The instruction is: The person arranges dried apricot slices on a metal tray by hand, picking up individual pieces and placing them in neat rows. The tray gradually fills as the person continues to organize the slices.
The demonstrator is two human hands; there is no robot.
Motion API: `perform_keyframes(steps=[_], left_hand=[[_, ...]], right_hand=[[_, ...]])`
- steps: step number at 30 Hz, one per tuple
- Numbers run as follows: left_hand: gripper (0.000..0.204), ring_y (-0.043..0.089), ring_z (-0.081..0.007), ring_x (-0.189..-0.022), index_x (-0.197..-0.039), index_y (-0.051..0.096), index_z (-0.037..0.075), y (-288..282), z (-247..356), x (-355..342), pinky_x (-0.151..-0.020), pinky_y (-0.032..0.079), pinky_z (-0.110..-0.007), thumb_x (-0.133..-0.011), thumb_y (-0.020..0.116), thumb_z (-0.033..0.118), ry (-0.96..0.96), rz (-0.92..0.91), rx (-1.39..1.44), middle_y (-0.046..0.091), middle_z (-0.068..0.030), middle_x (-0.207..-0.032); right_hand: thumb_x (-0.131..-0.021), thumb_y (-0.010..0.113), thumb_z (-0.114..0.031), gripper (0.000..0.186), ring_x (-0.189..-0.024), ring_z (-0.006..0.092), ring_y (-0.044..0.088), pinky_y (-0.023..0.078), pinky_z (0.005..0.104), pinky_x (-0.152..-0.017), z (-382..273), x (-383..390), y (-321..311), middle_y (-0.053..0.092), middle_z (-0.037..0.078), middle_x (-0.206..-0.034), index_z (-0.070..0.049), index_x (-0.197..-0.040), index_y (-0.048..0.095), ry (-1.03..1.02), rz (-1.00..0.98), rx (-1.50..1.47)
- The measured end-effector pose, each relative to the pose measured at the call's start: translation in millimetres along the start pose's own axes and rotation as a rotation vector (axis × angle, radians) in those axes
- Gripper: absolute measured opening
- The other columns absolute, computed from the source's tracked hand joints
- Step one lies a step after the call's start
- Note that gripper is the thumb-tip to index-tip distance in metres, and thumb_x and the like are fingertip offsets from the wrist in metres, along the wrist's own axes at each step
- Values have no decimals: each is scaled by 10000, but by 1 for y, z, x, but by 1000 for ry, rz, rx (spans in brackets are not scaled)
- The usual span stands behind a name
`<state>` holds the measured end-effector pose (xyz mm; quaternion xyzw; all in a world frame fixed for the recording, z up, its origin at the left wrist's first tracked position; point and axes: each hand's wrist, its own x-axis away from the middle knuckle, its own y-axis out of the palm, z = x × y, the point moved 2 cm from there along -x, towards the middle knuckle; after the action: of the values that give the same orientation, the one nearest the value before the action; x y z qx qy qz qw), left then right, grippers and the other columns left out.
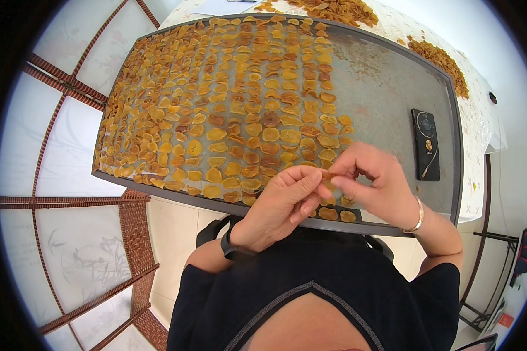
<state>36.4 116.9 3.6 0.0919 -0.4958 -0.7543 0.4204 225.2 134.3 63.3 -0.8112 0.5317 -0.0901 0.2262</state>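
Note:
A large grey tray with a dark frame (455, 140) is covered over most of its surface by rows of flat, dried orange-yellow slices (270, 134); its right part shows bare grey surface. My left hand (286, 202) and my right hand (372, 184) meet over the tray's near edge, fingers pinched around a small orange-brown slice (328, 177). The slice is partly hidden by my fingertips. To the right of my right hand, a black rectangular device (425, 131) lies on the bare part of the tray.
Piles of loose slices (439, 61) lie on a white patterned tablecloth (477, 123) behind and right of the tray. A folding screen with woven borders (76, 251) stands at the left. A black metal stand (483, 251) is at the lower right.

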Motion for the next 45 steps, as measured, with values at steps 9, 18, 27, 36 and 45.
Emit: perform_keyframes(steps=[9,18,27,36,45], left_hand=[[279,432,-21,-539,-1191,632,32,3,-2,-1,-405,294,-148,-1020,570,243,-33,61,-14,633,7,-815],[255,374,-23,-510,-1127,620,54,4,4,6,-401,273,-167,-1058,473,250,13,53,46,530,38,-769],[204,390,-53,-524,-1072,615,65,-5,11,11,-420,263,-183,-1047,481,217,48,74,138,526,17,-767],[201,379,-57,-521,-1057,594,77,-9,19,14,-431,263,-195,-1055,456,224,58,76,125,520,12,-771],[190,381,-74,-515,-1035,562,79,-13,36,36,-446,268,-207,-1059,435,217,174,67,95,521,-5,-768]], right_hand=[[-808,717,16,164,-682,96,591,473,240,-608,-1,2,-2,630,38,-821,-17,-960,665,-96,105,136],[-844,711,-78,125,-703,43,595,500,221,-640,83,-58,-50,693,7,-805,16,-925,710,235,332,51],[-832,718,-82,112,-697,66,610,507,243,-640,115,-70,-49,687,23,-757,13,-892,714,267,241,112],[-888,693,-106,119,-718,25,576,485,220,-644,100,-73,-52,678,-15,-799,10,-911,701,302,159,186],[-918,662,-326,344,-760,174,653,524,329,-721,131,-208,-160,703,91,-834,6,-1001,685,-34,474,584]])
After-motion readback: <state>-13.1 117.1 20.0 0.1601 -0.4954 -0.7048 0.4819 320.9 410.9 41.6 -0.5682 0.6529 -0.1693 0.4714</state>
